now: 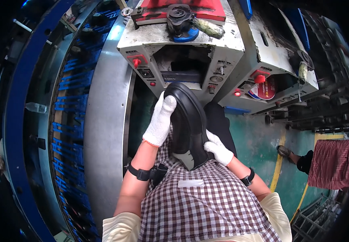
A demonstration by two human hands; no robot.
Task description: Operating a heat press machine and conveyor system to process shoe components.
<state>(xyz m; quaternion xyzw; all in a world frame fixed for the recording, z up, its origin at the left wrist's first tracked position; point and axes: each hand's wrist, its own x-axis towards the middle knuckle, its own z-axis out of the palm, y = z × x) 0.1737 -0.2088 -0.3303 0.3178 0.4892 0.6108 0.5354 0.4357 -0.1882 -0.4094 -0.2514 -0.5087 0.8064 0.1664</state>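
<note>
A black shoe (196,117) is held in front of my checked apron, its rounded toe pointing away from me at the machine. A grey-white patch (185,159) shows at its end nearest my body. My left hand (161,119), in a white knit glove, is closed on the shoe's left side near the toe, thumb lying over it. Lower down, my right hand (219,149), gloved the same way, grips the right side by the near end. Its other fingers are partly hidden behind the shoe.
A worn white machine (142,42) with red knobs and a dark opening stands just ahead; a similar machine (251,52) is at its right. A metal ledge (106,133) and blue-pronged rack (67,117) run along the left. Red checked cloth (331,164) and a wire rack (317,215) are at right.
</note>
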